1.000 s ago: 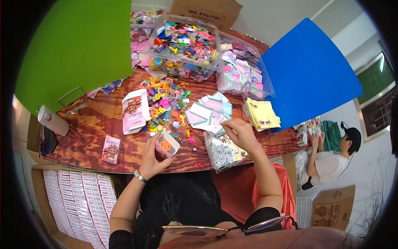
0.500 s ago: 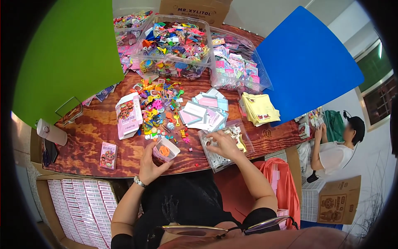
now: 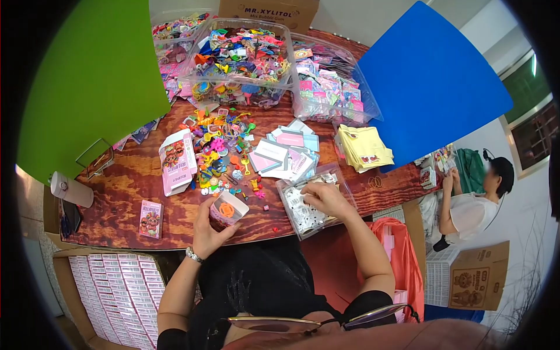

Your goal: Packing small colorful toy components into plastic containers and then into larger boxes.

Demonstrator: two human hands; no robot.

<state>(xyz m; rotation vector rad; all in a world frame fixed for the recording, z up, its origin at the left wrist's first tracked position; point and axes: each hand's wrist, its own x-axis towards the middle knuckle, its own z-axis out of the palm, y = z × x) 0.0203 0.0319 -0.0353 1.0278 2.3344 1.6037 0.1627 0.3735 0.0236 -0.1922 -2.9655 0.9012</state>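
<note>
at table (image 3: 122,205), left hand (image 3: 207,234) — holding open box (image 3: 240,206)

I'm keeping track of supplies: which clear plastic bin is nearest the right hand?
The shallow bin at the front edge of the table, holding white packets, with the right hand over it. The other clear bins stand farther back.

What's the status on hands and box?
Left hand holds box, orange piece inside. Right hand over tray of white packets. Small pink piece between hands.
</note>
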